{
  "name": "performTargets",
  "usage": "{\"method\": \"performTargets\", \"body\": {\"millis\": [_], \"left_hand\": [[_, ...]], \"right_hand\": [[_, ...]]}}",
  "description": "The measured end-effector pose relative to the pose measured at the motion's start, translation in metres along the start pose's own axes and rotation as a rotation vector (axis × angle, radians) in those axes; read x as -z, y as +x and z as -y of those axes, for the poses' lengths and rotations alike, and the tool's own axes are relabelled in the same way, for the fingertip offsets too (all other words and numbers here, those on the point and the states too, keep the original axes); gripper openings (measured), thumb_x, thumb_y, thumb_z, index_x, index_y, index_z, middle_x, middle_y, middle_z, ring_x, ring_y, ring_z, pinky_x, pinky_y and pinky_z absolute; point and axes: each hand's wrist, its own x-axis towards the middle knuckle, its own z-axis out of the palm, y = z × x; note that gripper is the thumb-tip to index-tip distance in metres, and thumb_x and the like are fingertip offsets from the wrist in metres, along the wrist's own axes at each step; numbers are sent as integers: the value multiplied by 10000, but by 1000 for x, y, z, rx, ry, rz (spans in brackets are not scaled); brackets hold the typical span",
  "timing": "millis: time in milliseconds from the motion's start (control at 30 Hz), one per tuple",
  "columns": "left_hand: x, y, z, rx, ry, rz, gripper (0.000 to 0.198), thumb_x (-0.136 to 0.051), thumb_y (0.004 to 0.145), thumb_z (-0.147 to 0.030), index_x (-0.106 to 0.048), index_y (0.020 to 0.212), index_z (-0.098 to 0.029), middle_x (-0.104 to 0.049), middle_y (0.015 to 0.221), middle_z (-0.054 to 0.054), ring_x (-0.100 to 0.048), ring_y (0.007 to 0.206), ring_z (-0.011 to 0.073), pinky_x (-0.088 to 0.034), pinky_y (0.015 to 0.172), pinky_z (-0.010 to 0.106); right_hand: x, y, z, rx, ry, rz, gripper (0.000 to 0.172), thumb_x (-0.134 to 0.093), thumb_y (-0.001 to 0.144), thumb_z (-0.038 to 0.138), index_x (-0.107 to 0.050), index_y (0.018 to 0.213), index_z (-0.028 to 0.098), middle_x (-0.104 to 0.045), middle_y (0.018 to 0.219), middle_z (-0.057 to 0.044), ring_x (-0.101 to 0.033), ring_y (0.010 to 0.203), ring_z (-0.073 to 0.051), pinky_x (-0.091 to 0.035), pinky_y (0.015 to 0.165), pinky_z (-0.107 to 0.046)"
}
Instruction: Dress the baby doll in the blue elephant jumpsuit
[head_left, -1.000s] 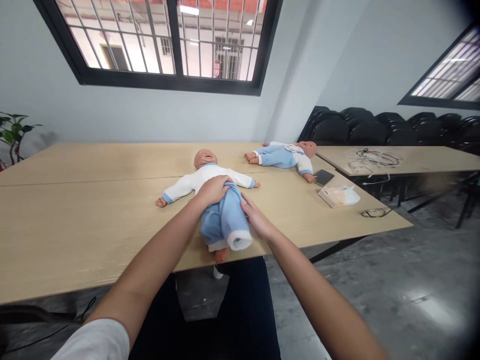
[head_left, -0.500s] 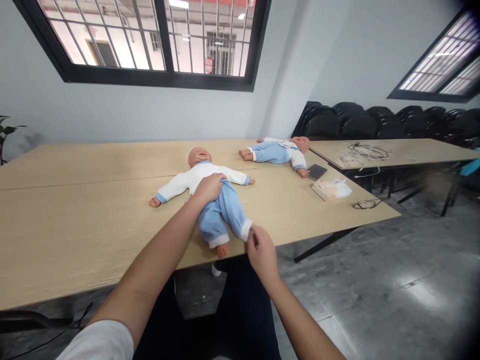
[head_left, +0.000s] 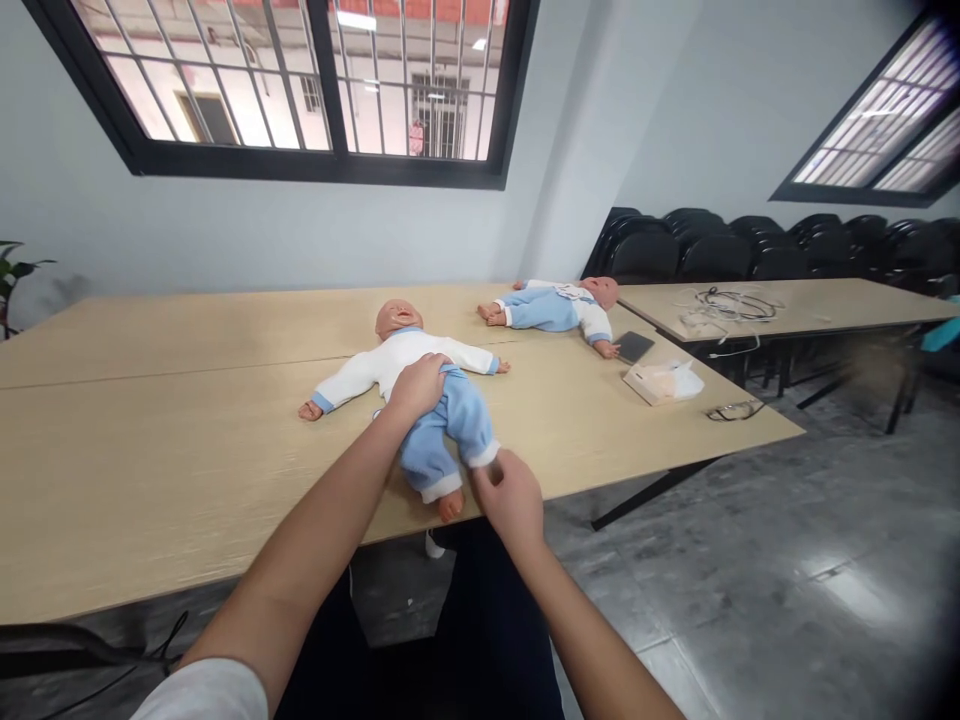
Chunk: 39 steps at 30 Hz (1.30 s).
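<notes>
A baby doll (head_left: 409, 375) in a white top and light blue trousers lies on its back on the wooden table (head_left: 187, 440), feet toward me at the near edge. My left hand (head_left: 417, 385) rests curled on the doll's waist, gripping the trouser waistband. My right hand (head_left: 508, 494) is closed around the white cuff of the doll's right trouser leg, hiding that foot. The other bare foot (head_left: 451, 505) sticks out at the table's edge.
A second doll (head_left: 559, 305) in the same clothes lies farther back on the right. Near it are a dark tablet (head_left: 634, 346), a tissue pack (head_left: 664, 381) and glasses (head_left: 731, 410). Cables (head_left: 724, 305) lie on another table; black chairs (head_left: 750, 245) line the wall.
My right hand slid from the doll's thigh down to the trouser cuff at the ankle and closed on it. My left hand stayed on the waist.
</notes>
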Motion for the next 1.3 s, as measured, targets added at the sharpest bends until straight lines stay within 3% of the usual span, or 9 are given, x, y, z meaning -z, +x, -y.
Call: {"method": "performTargets", "body": {"millis": [200,467,600,800,967,1100,1200,1233,1300], "left_hand": [[0,0,3,-6,-15,-2,311,-496,978,-221,-648,1249,-241,-687,1325,88,-628,1231,271,-469,1069,385],[-2,-2,6,-25,-26,-34,313,-511,962,-199,-658,1235,-241,-695,1315,77,-630,1217,264,-467,1060,374],[0,3,9,-6,-14,-81,310,-507,962,-185,-673,1219,-230,-704,1291,99,-625,1221,284,-446,1068,397],[13,37,18,41,-26,-102,260,-578,941,-211,-726,1151,-254,-733,1233,106,-647,1166,309,-462,979,404],[17,52,8,45,-56,-100,325,-709,868,-291,-708,1184,-212,-737,1189,119,-637,1143,320,-460,981,419],[27,23,3,-36,-119,-251,566,-751,833,-414,-607,1349,-231,-646,1363,111,-507,1324,339,-357,1135,477],[34,-20,18,77,-201,-519,381,-616,917,-372,-627,1261,-210,-671,1261,107,-558,1230,291,-382,1113,442],[34,-36,26,161,-233,-546,300,-570,932,-349,-650,1182,-204,-698,1145,96,-603,1120,271,-426,1054,418],[29,-68,43,321,-314,-409,232,-512,943,-340,-682,1033,-209,-716,941,67,-642,905,249,-485,905,384]], "right_hand": [[7,11,-2,-91,64,-32,330,-602,927,488,-661,1090,208,-723,1045,-124,-639,919,-280,-432,787,-347],[18,33,-16,-172,385,-107,210,-580,837,384,-659,797,194,-604,663,6,-532,639,-172,-399,624,-281],[26,25,-40,-174,572,-118,326,-623,806,406,-713,988,151,-734,890,-61,-667,800,-219,-515,734,-306],[29,-9,-41,-87,355,-116,338,-636,846,395,-742,1084,179,-776,969,-76,-703,796,-221,-541,731,-317],[25,-13,-30,-73,281,-88,304,-601,876,386,-721,1066,182,-778,961,-75,-704,815,-230,-534,757,-336],[30,-11,-28,-29,194,-64,314,-567,906,389,-713,1092,182,-770,1018,-93,-695,901,-255,-520,822,-366],[31,-12,-31,29,87,-70,324,-544,928,397,-714,1105,186,-761,1041,-101,-670,958,-279,-496,880,-410],[31,-12,-33,42,57,-72,320,-535,935,395,-715,1101,189,-759,1038,-100,-662,967,-285,-487,895,-425],[28,-11,-37,51,28,-81,315,-526,943,389,-717,1102,195,-756,1036,-98,-651,981,-293,-476,913,-447]]}}
